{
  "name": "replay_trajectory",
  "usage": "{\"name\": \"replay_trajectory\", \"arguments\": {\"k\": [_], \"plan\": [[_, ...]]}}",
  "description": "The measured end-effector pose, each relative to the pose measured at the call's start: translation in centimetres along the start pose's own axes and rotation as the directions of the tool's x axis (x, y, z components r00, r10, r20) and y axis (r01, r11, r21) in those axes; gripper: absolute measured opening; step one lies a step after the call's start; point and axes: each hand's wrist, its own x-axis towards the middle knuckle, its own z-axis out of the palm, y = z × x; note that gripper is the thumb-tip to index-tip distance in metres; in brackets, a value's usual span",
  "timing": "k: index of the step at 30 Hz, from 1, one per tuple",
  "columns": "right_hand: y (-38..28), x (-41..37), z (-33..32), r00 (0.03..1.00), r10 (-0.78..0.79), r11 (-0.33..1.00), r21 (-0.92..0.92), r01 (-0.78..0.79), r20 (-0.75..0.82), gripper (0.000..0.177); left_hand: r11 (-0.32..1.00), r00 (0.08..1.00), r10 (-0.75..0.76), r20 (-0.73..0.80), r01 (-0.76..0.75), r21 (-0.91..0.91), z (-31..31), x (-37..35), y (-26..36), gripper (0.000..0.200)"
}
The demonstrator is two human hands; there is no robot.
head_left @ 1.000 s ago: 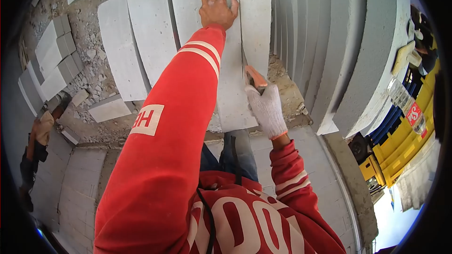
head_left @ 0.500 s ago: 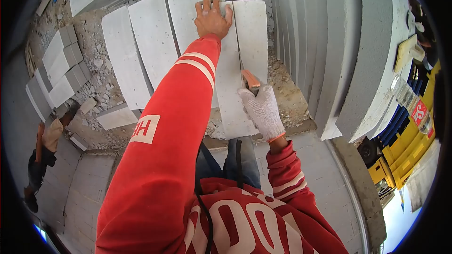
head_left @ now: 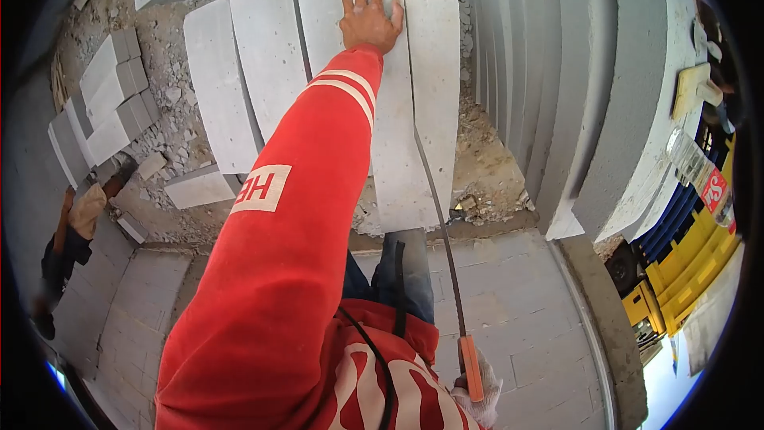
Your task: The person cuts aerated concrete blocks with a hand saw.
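Observation:
My bare left hand (head_left: 372, 20) lies with its fingers spread on the pale concrete blocks, near the far end of the one being cut. My gloved right hand (head_left: 482, 400), low in the view and partly covered by the handle and sleeve, grips a hand saw (head_left: 472, 368) by its orange handle. The saw's long thin blade runs up from the handle into a lengthwise cut in the block (head_left: 394, 151). A narrower strip of block (head_left: 434, 72) lies on the right side of this cut.
More pale blocks (head_left: 223, 80) lie side by side to the left. A row of upright slabs (head_left: 549, 72) stands on the right. Rubble covers the ground around them. Smaller blocks (head_left: 111, 87) and another person's arm (head_left: 83, 215) appear at far left. A plastic bottle (head_left: 696, 163) is at right.
My right hand has drawn the saw back toward my body, so much more of the blade shows. My left hand stays on the blocks; the view has shifted slightly.

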Motion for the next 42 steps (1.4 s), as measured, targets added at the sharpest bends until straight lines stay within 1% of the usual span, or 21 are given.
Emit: {"name": "replay_trajectory", "arguments": {"k": [2,4,8,9,12,15,19,20,21,23,24,25,27,29,31,34,36,37,39,40,42], "plan": [[0.7,-0.2,0.0,0.996,-0.040,0.989,-0.147,0.029,-0.074,0.070,0.999,1.000,-0.005,0.011,0.006,-0.049,0.1,0.1,0.0,0.044],[0.8,4.3,0.2,0.954,-0.297,0.938,-0.202,0.282,-0.048,0.080,0.997,1.000,-0.010,0.021,0.011,-0.071,-0.2,0.3,0.0,0.044],[1.9,21.4,5.5,0.804,-0.516,0.856,-0.194,0.479,-0.295,0.080,0.998,0.999,-0.034,-0.038,0.031,-0.053,-0.2,-0.1,0.3,0.044],[2.8,26.7,6.8,0.745,-0.568,0.821,-0.298,0.486,-0.350,0.079,0.998,0.999,-0.028,-0.039,0.026,-0.062,-0.2,0.0,0.4,0.044],[3.3,37.1,9.2,0.736,-0.577,0.816,-0.262,0.514,-0.354,0.083,0.996,0.998,-0.026,-0.053,0.022,-0.082,-0.1,0.2,0.2,0.044],[4.4,40.8,11.2,0.841,-0.378,0.924,-0.100,0.370,-0.387,0.077,0.993,0.998,-0.002,-0.066,-0.006,-0.115,-0.2,0.1,0.0,0.043],[15.6,52.1,16.8,0.881,-0.297,0.954,-0.079,0.289,-0.368,0.061,0.992,0.989,0.025,-0.149,-0.043,-0.119,0.2,0.5,-0.2,0.043],[16.0,53.2,17.7,0.882,-0.289,0.955,-0.051,0.292,-0.372,0.056,0.991,0.987,0.042,-0.156,-0.061,-0.117,0.3,0.6,-0.3,0.043],[16.4,54.2,18.2,0.968,-0.123,0.949,0.260,0.179,-0.217,0.048,0.991,0.982,0.033,-0.187,-0.057,-0.120,0.4,0.6,-0.4,0.044],[13.8,54.4,19.0,0.984,-0.103,0.879,0.451,0.157,-0.144,0.041,0.990,0.974,0.051,-0.220,-0.078,-0.115,0.4,0.7,-0.9,0.045],[12.5,54.1,19.1,0.993,-0.100,0.788,0.604,0.117,-0.063,0.035,0.977,0.974,0.009,-0.225,-0.057,-0.207,0.3,0.7,-1.3,0.048],[12.4,54.5,19.3,0.992,-0.102,0.774,0.622,0.124,-0.070,0.035,0.954,0.974,-0.031,-0.226,-0.039,-0.297,0.1,0.9,-1.7,0.051],[12.2,55.2,19.6,0.965,-0.230,0.656,0.753,0.056,0.129,0.035,0.922,0.974,-0.043,-0.223,-0.048,-0.385,-0.6,1.6,-2.8,0.053],[11.5,54.9,19.3,0.970,-0.204,0.701,0.712,0.049,0.135,0.036,0.529,0.932,-0.175,0.317,0.361,-0.768,-1.7,1.7,-4.3,0.062],[10.3,54.6,19.0,0.972,-0.177,0.761,0.648,0.037,0.152,0.039,0.537,0.950,-0.166,0.266,0.313,-0.784,-0.9,1.0,-5.0,0.065],[9.8,55.0,18.7,0.947,-0.178,0.597,0.794,-0.111,0.267,0.040,0.523,0.968,-0.077,0.237,0.241,-0.817,1.6,1.3,-5.6,0.071],[8.9,55.6,18.5,0.952,-0.098,0.600,0.781,-0.177,0.291,0.043,0.577,0.956,-0.274,0.103,0.250,-0.777,2.3,1.7,-4.9,0.066],[8.9,55.1,18.6,0.950,-0.106,0.601,0.780,-0.175,0.295,0.043,0.581,0.956,-0.277,0.095,0.245,-0.776,2.2,1.3,-5.4,0.066],[7.1,51.9,18.4,0.992,-0.114,0.763,0.645,0.048,0.061,0.044,0.253,0.906,-0.205,0.370,0.414,-0.874,-1.8,-0.9,-3.4,0.060],[7.3,51.8,18.6,0.991,-0.125,0.760,0.647,0.060,0.054,0.044,0.253,0.912,-0.200,0.359,0.402,-0.880,-3.0,-1.4,-3.2,0.060],[8.0,51.2,19.1,0.979,-0.166,0.811,0.549,0.202,-0.116,0.048,0.224,0.891,-0.128,0.435,0.454,-0.863,-4.9,-2.5,-3.2,0.103]]}}
